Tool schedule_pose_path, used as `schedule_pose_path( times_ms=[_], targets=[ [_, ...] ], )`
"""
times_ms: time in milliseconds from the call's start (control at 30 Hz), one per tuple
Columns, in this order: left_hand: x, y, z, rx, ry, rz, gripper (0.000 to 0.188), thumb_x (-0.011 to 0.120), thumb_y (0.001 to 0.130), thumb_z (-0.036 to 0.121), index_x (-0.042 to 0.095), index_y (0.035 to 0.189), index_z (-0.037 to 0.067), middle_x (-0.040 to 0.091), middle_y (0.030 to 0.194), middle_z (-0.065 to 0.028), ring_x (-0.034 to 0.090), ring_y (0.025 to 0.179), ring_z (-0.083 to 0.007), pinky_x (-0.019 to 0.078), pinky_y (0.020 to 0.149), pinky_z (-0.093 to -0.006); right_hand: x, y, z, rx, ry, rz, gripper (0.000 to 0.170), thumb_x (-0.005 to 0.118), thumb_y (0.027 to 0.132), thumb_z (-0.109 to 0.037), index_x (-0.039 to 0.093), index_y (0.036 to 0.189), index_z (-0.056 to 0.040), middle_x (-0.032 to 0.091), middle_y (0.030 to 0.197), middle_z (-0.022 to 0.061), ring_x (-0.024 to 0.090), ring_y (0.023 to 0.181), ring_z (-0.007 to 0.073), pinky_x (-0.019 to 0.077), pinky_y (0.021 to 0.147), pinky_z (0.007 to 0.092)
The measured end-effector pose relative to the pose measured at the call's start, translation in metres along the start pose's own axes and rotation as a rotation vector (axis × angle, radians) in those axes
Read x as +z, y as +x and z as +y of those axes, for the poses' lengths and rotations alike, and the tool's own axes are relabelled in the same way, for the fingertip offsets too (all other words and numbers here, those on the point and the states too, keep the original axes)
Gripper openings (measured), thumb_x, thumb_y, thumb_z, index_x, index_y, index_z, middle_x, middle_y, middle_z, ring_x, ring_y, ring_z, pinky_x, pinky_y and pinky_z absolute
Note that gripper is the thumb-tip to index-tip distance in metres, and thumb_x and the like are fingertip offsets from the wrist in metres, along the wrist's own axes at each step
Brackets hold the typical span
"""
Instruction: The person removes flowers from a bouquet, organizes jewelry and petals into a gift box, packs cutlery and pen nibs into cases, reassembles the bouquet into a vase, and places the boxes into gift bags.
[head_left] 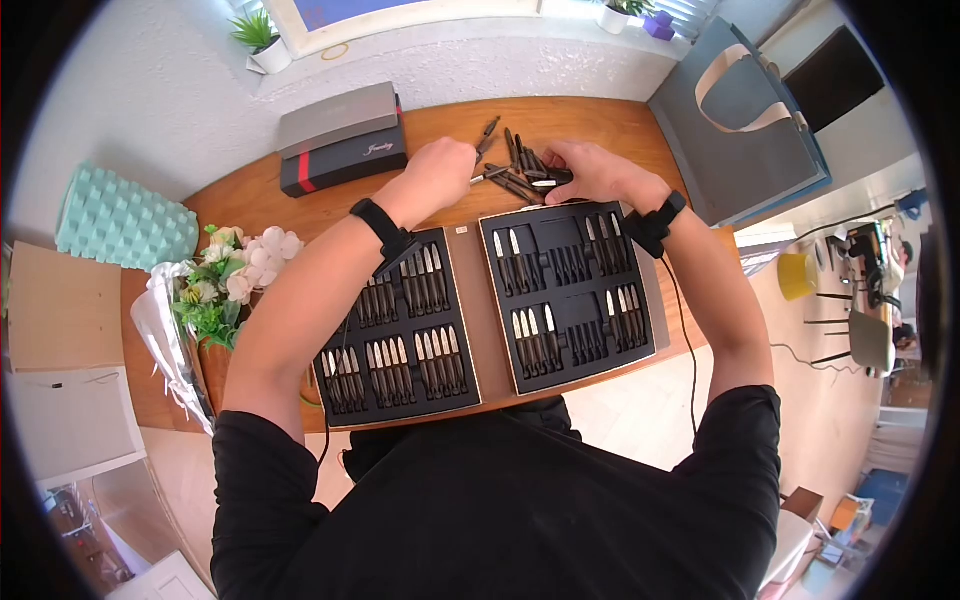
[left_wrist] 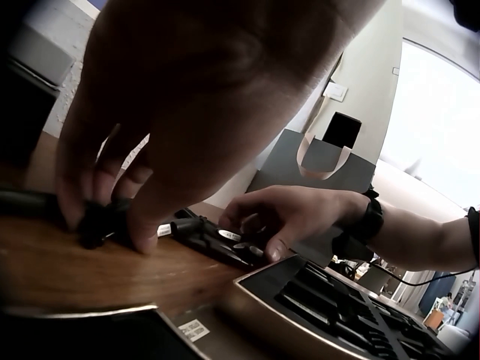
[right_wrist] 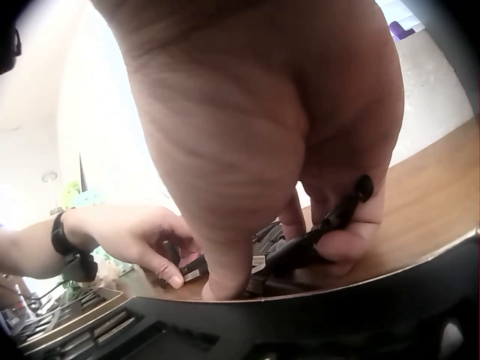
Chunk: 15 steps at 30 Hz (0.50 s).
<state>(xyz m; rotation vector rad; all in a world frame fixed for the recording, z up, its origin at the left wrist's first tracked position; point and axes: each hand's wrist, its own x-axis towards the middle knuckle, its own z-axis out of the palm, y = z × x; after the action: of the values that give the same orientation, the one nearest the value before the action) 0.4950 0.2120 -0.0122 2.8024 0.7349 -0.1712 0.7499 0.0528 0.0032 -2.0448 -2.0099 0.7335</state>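
My left hand [head_left: 440, 172] is at the back of the table, its thumb and fingertips pinching a slim black pen-like piece [left_wrist: 97, 221]. To its right, my right hand [head_left: 600, 172] has its fingers curled round another slim black piece [right_wrist: 330, 225]. A loose pile of such dark pieces [head_left: 515, 150], some with silver parts, lies between and behind the hands. In front of them is an opened two-panel case [head_left: 463, 300]. Its left panel [head_left: 362, 335] holds rows of dark pieces with silver tapered tips. Its right panel [head_left: 550, 282] has filled slots and several bare ones.
A black and grey box [head_left: 340, 140] with a red stripe stands at the back left. Wrapped flowers [head_left: 240, 265] and a mint studded object [head_left: 125, 220] are on the left. A large grey-blue paper bag [head_left: 730, 140] stands at the back right. Cables [head_left: 690, 340] hang from both wrists.
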Motion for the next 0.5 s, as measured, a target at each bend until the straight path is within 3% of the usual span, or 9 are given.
schedule_pose_path(
  times_ms=[67,100,133,267,300,333,500],
  targets=[
    [0.01,0.005,-0.005,-0.007,-0.027,0.04,0.036,0.093,0.092,0.013,0.075,0.112,-0.011,0.079,0.114,-0.0337,0.076,0.115,-0.0503,0.0632,0.101,-0.0549,0.001,0.0,0.002,0.007,0.01,-0.002,0.06,0.099,0.089,-0.025,0.07,0.135,0.0013,0.077,0.126,0.0219,0.074,0.122,0.0399,0.0592,0.107,0.0468],
    [0.013,0.005,-0.007,0.042,-0.03,0.112,0.019,0.08,0.095,0.006,0.078,0.107,-0.009,0.08,0.109,-0.033,0.078,0.108,-0.0508,0.0647,0.095,-0.0558,0.003,0.001,0.003,-0.017,0.002,0.008,0.06,0.099,0.089,-0.024,0.07,0.135,0.0014,0.076,0.128,0.0221,0.073,0.123,0.0404,0.0592,0.108,0.0471],
    [0.016,0.007,-0.009,0.092,-0.032,0.184,0.015,0.068,0.098,-0.001,0.081,0.103,-0.007,0.081,0.104,-0.0322,0.081,0.101,-0.0513,0.0662,0.088,-0.0567,0.003,0.001,0.004,-0.041,-0.007,0.018,0.06,0.099,0.089,-0.024,0.07,0.136,0.0014,0.076,0.13,0.0223,0.073,0.124,0.041,0.0591,0.109,0.0474],
    [0.013,0.011,-0.005,0.125,-0.023,0.199,0.016,0.067,0.099,0.0,0.081,0.103,-0.007,0.081,0.103,-0.0329,0.081,0.1,-0.0512,0.0661,0.088,-0.0569,0.002,-0.002,-0.006,-0.103,-0.055,-0.003,0.059,0.096,0.092,-0.025,0.069,0.137,0.0019,0.074,0.135,0.0234,0.072,0.127,0.0421,0.0586,0.112,0.0484],
    [0.011,0.013,-0.003,0.079,-0.023,0.127,0.017,0.079,0.095,0.005,0.078,0.107,-0.008,0.08,0.109,-0.0321,0.078,0.109,-0.0503,0.0647,0.095,-0.0563,0.002,-0.002,-0.012,-0.1,-0.084,0.001,0.058,0.094,0.094,-0.027,0.069,0.138,0.0021,0.073,0.136,0.0237,0.071,0.128,0.0425,0.0584,0.113,0.0487],
    [0.009,0.014,0.0,0.033,-0.023,0.056,0.031,0.091,0.091,0.009,0.075,0.11,-0.008,0.08,0.114,-0.0314,0.076,0.117,-0.0494,0.0633,0.101,-0.0557,0.002,-0.002,-0.016,-0.096,-0.114,0.006,0.058,0.092,0.096,-0.029,0.068,0.139,0.0024,0.072,0.137,0.0241,0.071,0.129,0.043,0.0581,0.113,0.049],
    [0.009,0.015,0.0,0.022,-0.004,0.059,0.029,0.09,0.092,0.01,0.076,0.109,-0.008,0.08,0.113,-0.0302,0.077,0.116,-0.0477,0.064,0.101,-0.0546,0.016,0.012,-0.009,-0.142,-0.179,0.049,0.055,0.085,0.102,-0.035,0.065,0.137,0.0023,0.072,0.133,0.0267,0.07,0.128,0.0468,0.0579,0.11,0.0529]
  ],
)
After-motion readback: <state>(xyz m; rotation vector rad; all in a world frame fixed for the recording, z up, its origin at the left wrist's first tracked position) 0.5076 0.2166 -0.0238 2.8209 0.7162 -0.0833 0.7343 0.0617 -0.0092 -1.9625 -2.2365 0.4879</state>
